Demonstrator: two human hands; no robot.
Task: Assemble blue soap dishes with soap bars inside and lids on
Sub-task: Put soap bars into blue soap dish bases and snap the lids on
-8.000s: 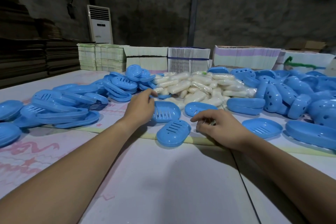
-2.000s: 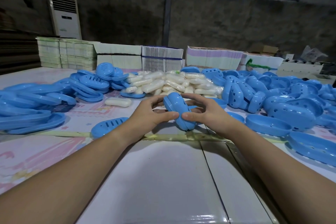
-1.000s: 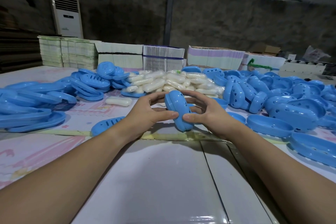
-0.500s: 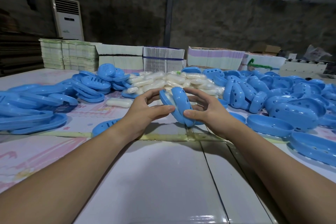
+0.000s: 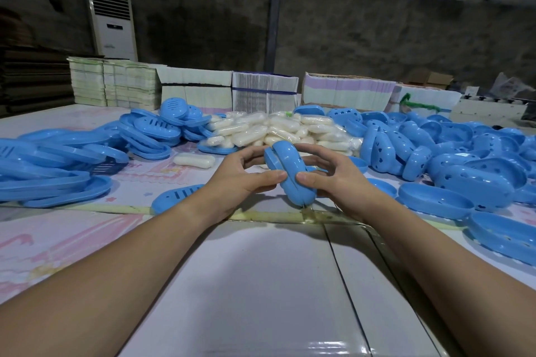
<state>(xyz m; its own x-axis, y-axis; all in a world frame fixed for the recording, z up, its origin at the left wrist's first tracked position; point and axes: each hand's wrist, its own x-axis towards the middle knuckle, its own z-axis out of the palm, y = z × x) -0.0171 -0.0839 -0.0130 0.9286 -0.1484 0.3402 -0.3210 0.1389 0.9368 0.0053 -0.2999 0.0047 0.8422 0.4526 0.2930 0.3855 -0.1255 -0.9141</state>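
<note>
A blue soap dish (image 5: 291, 172) stands on edge above the table, its two halves almost together with a small gap at the top. My left hand (image 5: 242, 180) grips it from the left and my right hand (image 5: 333, 180) from the right, thumbs meeting on its near side. Whatever is inside the dish is hidden. Behind it lies a heap of wrapped white soap bars (image 5: 278, 130). One loose soap bar (image 5: 193, 160) rests to the left. A slotted blue insert (image 5: 177, 200) lies by my left wrist.
Flat blue trays (image 5: 55, 165) pile up at the left and more slotted inserts (image 5: 162, 132) at the back left. Holed blue lids (image 5: 435, 148) and open dish halves (image 5: 435, 203) crowd the right. Stacks of flat cartons (image 5: 200, 90) line the far edge.
The two dish halves have come nearly together between my hands since half a second ago, and the dish sits slightly lower. Eight seconds ago both hands were down among the parts on the table.
</note>
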